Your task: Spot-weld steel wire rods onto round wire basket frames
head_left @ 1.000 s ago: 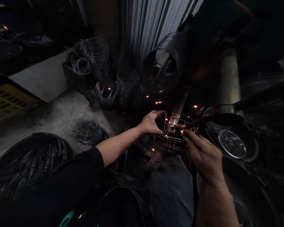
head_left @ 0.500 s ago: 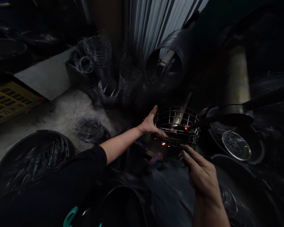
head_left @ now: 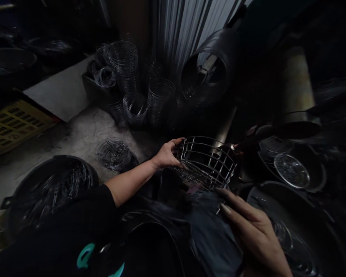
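Observation:
A round wire basket [head_left: 207, 159] hangs tilted in front of me, its bars running in rings and uprights. My left hand [head_left: 167, 155] is closed on its left side, thumb and fingers on the rim. Close to the basket's lower right edge is my right hand [head_left: 252, 219], with a short piece of wire [head_left: 220, 208] pinched between thumb and fingers. Behind the basket, a metal rod [head_left: 226, 129] slants down and a copper-coloured tip [head_left: 233, 146] points in from the right.
Several wire mesh cylinders [head_left: 161, 96] stand at the back left. A black tub [head_left: 56, 161] of wire pieces is at left, near a wire bundle [head_left: 113, 154]. To the right are a dark basin [head_left: 279, 188] and a thick metal cylinder [head_left: 298, 84]. A yellow crate [head_left: 20, 123] sits far left.
The wire basket has come toward me and tilted, away from the copper-coloured tip. The orange sparks beneath it have gone. My right hand has moved slightly down, still pinching the wire.

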Motion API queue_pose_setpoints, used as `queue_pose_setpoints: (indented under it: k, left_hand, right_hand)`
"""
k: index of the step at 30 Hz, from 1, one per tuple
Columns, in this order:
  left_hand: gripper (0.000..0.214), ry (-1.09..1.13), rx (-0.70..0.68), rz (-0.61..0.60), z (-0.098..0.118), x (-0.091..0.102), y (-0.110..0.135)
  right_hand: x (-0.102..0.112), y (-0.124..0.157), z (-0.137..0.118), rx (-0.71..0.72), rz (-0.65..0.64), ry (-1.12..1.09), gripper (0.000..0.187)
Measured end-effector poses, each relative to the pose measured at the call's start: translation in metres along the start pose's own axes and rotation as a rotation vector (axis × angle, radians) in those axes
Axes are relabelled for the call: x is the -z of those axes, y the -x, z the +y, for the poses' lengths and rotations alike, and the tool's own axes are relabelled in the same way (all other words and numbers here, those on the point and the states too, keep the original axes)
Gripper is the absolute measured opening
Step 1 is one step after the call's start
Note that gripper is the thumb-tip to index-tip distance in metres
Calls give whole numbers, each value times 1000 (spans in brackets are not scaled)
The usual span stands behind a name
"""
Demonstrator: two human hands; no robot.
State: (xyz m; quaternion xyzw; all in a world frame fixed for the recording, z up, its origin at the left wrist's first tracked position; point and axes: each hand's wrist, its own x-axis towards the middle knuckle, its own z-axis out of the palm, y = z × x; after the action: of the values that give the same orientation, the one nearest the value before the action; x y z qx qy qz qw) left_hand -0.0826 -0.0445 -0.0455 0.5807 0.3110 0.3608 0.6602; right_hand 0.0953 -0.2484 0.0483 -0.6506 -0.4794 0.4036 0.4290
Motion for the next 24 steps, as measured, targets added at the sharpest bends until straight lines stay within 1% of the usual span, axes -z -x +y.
queue_pose_setpoints:
  k: [1,3,5,8,10,11,12,13,15,16,17,19,21,24]
  left_hand:
    - [108,-87,-40,-15,5,2,6]
    - [105,-277,-118,-34,12,1,16]
    - [102,-425,-167,-38,16,-2,21]
    - [101,-498,-181,-34,16,-7,24]
    - [101,-500,-181,-35,15,-10,25]
    - [101,-500,-184,-39,15,-11,25]
    - [100,-501,-188,-44,15,-12,26]
    - [99,-503,-194,-49,16,-14,27]
    - [95,-515,-209,-63,19,-18,30]
    - [94,-527,-217,-70,21,-20,31]
    - [92,-540,-226,-78,24,-22,32]
    - [92,-574,-246,-104,29,-26,34]
    - [92,-611,-266,-122,32,-29,35]
    - [90,-647,-285,-112,36,-33,32]
  right_hand:
    - [-1,1,0,-17,-40,-27,32]
    - [-4,2,1,-88,-99,-167,32]
    - [-8,2,2,-139,-116,-267,35]
    - [-11,6,0,-176,-98,-287,38]
    - [-12,10,-3,-150,-78,-203,48]
    - [-12,12,-5,-108,-65,-133,53]
    - [-12,13,-7,-50,-56,-53,54]
    - [-12,12,-9,21,-53,28,49]
    - [-13,5,-13,142,-72,160,31]
    - [-13,0,-14,177,-97,201,24]
    - [-14,-6,-15,192,-127,230,21]
    - [-14,-18,-14,199,-146,299,21]
    - [-13,-28,-11,214,-108,423,23]
    - [-14,-35,-4,306,-38,727,26]
